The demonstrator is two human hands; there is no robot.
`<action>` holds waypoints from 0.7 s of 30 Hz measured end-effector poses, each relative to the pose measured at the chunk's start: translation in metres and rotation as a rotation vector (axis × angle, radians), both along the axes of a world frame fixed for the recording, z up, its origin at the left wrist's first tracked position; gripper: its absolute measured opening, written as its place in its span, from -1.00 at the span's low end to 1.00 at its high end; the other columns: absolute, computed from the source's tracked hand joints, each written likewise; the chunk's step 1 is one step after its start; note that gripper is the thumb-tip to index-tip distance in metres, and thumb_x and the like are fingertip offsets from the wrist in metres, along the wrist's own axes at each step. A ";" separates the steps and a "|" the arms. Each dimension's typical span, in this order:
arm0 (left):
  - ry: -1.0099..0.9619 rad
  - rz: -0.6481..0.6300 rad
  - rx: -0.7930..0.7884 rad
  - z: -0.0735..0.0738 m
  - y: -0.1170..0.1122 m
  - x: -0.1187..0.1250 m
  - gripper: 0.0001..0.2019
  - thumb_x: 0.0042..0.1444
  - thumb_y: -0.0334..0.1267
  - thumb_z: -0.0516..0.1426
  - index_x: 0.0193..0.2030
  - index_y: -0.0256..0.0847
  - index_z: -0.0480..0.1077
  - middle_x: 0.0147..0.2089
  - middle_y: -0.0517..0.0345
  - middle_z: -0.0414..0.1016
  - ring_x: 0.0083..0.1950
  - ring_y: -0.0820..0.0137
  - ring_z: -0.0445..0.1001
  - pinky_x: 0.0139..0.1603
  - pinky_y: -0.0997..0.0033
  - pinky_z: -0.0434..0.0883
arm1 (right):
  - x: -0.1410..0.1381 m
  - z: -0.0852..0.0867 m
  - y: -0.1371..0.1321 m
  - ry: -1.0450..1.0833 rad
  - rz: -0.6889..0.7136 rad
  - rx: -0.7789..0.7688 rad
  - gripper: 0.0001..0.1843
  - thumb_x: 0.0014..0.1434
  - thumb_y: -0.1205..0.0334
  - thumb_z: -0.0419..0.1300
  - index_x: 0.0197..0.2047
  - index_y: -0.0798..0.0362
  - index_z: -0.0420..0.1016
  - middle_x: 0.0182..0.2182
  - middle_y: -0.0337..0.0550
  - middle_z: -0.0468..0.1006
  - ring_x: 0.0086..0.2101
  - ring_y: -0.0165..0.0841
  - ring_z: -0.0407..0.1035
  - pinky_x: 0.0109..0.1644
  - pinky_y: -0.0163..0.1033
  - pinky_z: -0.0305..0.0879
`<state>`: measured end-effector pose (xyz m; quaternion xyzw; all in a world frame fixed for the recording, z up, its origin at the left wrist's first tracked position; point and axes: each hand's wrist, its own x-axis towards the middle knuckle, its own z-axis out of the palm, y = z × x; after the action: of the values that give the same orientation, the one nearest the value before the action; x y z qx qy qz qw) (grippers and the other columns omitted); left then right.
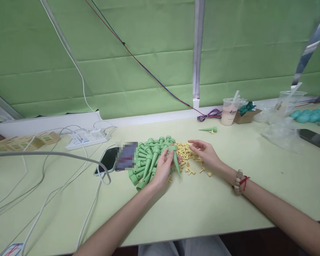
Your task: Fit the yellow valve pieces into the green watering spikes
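Note:
My left hand (pixel 164 167) is closed on a green plastic spike (pixel 176 161), its wide cap up and its tip slanting down toward the table. Behind and left of that hand lies a heap of similar green spikes (pixel 148 160). Small yellow T-shaped plastic pieces (pixel 185 151) are piled just to the right. Over the right side of this pile, my right hand (pixel 204 153) hovers with fingers apart and nothing visible in them. A green spike with a yellow piece attached (pixel 209 129) lies alone farther back.
Two phones, one a black phone (pixel 108 160), lie left of the heap. White cables (pixel 45 202) and a power strip (pixel 88 138) cover the left side. At the back right stand a drink cup (pixel 229 112), a small cardboard box (pixel 246 117) and a plastic bag (pixel 281 133).

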<state>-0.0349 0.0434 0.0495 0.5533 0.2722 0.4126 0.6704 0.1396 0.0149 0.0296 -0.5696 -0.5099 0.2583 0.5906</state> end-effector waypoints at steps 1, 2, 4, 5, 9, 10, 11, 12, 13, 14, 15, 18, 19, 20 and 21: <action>-0.005 -0.004 0.006 -0.001 0.000 0.000 -0.49 0.07 -0.05 0.11 0.12 -0.25 0.20 -0.38 0.13 0.46 -0.39 0.47 0.43 -0.39 0.50 0.38 | -0.003 0.002 -0.002 0.058 0.010 -0.014 -0.56 -0.04 -0.04 0.24 -0.17 0.10 0.50 -0.27 -0.06 0.56 -0.27 -0.29 0.43 -0.16 -0.18 0.34; -0.008 -0.008 0.017 -0.002 0.001 0.000 -0.47 0.07 -0.07 0.11 0.14 -0.25 0.19 -0.37 0.12 0.47 -0.38 0.45 0.44 -0.36 0.48 0.38 | -0.007 0.004 -0.003 0.113 0.024 -0.024 -0.56 -0.07 -0.05 0.26 -0.21 0.10 0.51 -0.27 -0.07 0.57 -0.26 -0.29 0.43 -0.14 -0.18 0.33; -0.013 -0.016 0.044 -0.002 0.001 0.000 -0.47 0.08 -0.08 0.10 0.17 -0.25 0.16 -0.34 0.09 0.48 -0.34 0.43 0.46 -0.32 0.45 0.40 | -0.013 0.007 -0.006 0.204 0.069 -0.032 -0.57 -0.09 -0.08 0.26 -0.25 0.08 0.51 -0.23 -0.08 0.56 -0.21 -0.29 0.43 -0.09 -0.18 0.32; -0.018 -0.019 0.052 -0.002 0.000 0.000 -0.47 0.09 -0.08 0.10 0.17 -0.25 0.16 -0.33 0.08 0.49 -0.33 0.41 0.47 -0.31 0.44 0.40 | -0.015 0.008 -0.007 0.237 0.094 -0.030 -0.56 -0.09 -0.09 0.26 -0.24 0.08 0.50 -0.21 -0.08 0.56 -0.18 -0.29 0.42 -0.07 -0.18 0.32; -0.038 -0.016 0.024 -0.001 -0.003 0.000 -0.45 0.04 -0.05 0.14 0.14 -0.23 0.21 -0.32 0.05 0.50 -0.29 0.37 0.49 -0.28 0.40 0.41 | -0.022 0.012 -0.011 0.326 0.153 -0.024 -0.60 -0.07 -0.12 0.24 -0.36 0.06 0.40 -0.15 -0.06 0.54 -0.15 -0.30 0.42 -0.10 -0.20 0.34; -0.039 -0.014 0.011 0.000 -0.004 0.000 -0.45 0.02 -0.05 0.15 0.14 -0.22 0.22 -0.33 0.05 0.50 -0.29 0.36 0.49 -0.28 0.40 0.41 | -0.023 0.012 -0.011 0.355 0.163 -0.024 -0.61 -0.06 -0.12 0.23 -0.41 0.06 0.35 -0.18 -0.07 0.54 -0.18 -0.32 0.43 -0.13 -0.22 0.35; -0.037 -0.013 0.002 0.001 -0.005 0.000 -0.45 0.02 -0.05 0.15 0.13 -0.22 0.22 -0.34 0.06 0.50 -0.30 0.37 0.49 -0.28 0.40 0.41 | -0.023 0.012 -0.012 0.381 0.175 -0.025 -0.60 -0.05 -0.13 0.22 -0.44 0.06 0.30 -0.22 -0.09 0.55 -0.23 -0.34 0.45 -0.17 -0.23 0.36; -0.034 -0.014 -0.003 0.001 -0.006 0.001 -0.45 0.02 -0.05 0.15 0.13 -0.22 0.22 -0.34 0.07 0.50 -0.31 0.37 0.49 -0.29 0.40 0.41 | -0.023 0.012 -0.011 0.401 0.185 -0.029 -0.60 -0.05 -0.13 0.22 -0.46 0.05 0.26 -0.29 -0.12 0.56 -0.29 -0.37 0.46 -0.22 -0.26 0.37; -0.028 -0.017 -0.004 0.002 -0.007 0.001 -0.45 0.02 -0.05 0.15 0.14 -0.22 0.21 -0.35 0.08 0.50 -0.32 0.38 0.49 -0.31 0.41 0.41 | -0.023 0.010 -0.011 0.407 0.193 -0.037 -0.59 -0.06 -0.12 0.23 -0.46 0.05 0.26 -0.37 -0.17 0.55 -0.38 -0.41 0.45 -0.28 -0.29 0.37; -0.021 -0.022 -0.002 0.003 -0.008 0.001 -0.45 0.02 -0.06 0.16 0.14 -0.22 0.21 -0.36 0.09 0.50 -0.33 0.38 0.49 -0.32 0.42 0.41 | -0.022 0.009 -0.010 0.397 0.198 -0.049 -0.59 -0.08 -0.12 0.25 -0.45 0.05 0.28 -0.45 -0.22 0.52 -0.48 -0.45 0.42 -0.35 -0.32 0.35; -0.014 -0.025 0.000 0.004 -0.009 0.001 -0.45 0.01 -0.06 0.16 0.14 -0.22 0.21 -0.37 0.10 0.50 -0.33 0.39 0.49 -0.34 0.43 0.41 | -0.022 0.007 -0.010 0.377 0.197 -0.061 -0.58 -0.10 -0.13 0.26 -0.43 0.06 0.31 -0.53 -0.28 0.47 -0.56 -0.50 0.36 -0.43 -0.35 0.32; -0.005 -0.012 0.006 0.007 -0.011 0.001 -0.45 0.01 -0.07 0.16 0.12 -0.23 0.21 -0.40 0.12 0.48 -0.33 0.39 0.48 -0.38 0.45 0.40 | -0.019 0.006 -0.008 0.311 0.173 -0.095 -0.55 -0.13 -0.15 0.27 -0.41 0.09 0.37 -0.64 -0.37 0.34 -0.68 -0.58 0.19 -0.56 -0.41 0.21; -0.007 -0.002 0.006 0.008 -0.011 0.001 -0.46 0.01 -0.06 0.16 0.11 -0.23 0.22 -0.41 0.13 0.47 -0.34 0.38 0.48 -0.39 0.46 0.40 | -0.018 0.007 -0.009 0.294 0.172 -0.114 -0.54 -0.13 -0.16 0.26 -0.41 0.10 0.37 -0.64 -0.37 0.32 -0.68 -0.59 0.17 -0.58 -0.42 0.19; -0.007 0.010 0.002 0.009 -0.012 0.001 -0.47 0.00 -0.06 0.16 0.10 -0.23 0.22 -0.42 0.14 0.46 -0.34 0.39 0.47 -0.41 0.47 0.39 | -0.015 0.010 -0.010 0.278 0.189 -0.143 -0.53 -0.12 -0.18 0.25 -0.42 0.10 0.36 -0.65 -0.38 0.31 -0.69 -0.59 0.16 -0.60 -0.43 0.19; -0.007 0.024 -0.002 0.009 -0.012 0.001 -0.47 0.00 -0.05 0.16 0.08 -0.22 0.23 -0.42 0.15 0.45 -0.34 0.39 0.47 -0.43 0.48 0.39 | -0.011 0.014 -0.012 0.261 0.228 -0.183 -0.53 -0.10 -0.19 0.23 -0.44 0.10 0.35 -0.65 -0.39 0.29 -0.69 -0.60 0.16 -0.61 -0.43 0.19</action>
<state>-0.0338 0.0316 0.0590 0.5479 0.2770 0.4222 0.6669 0.1282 0.0034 0.0434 -0.5210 -0.4645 0.4405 0.5646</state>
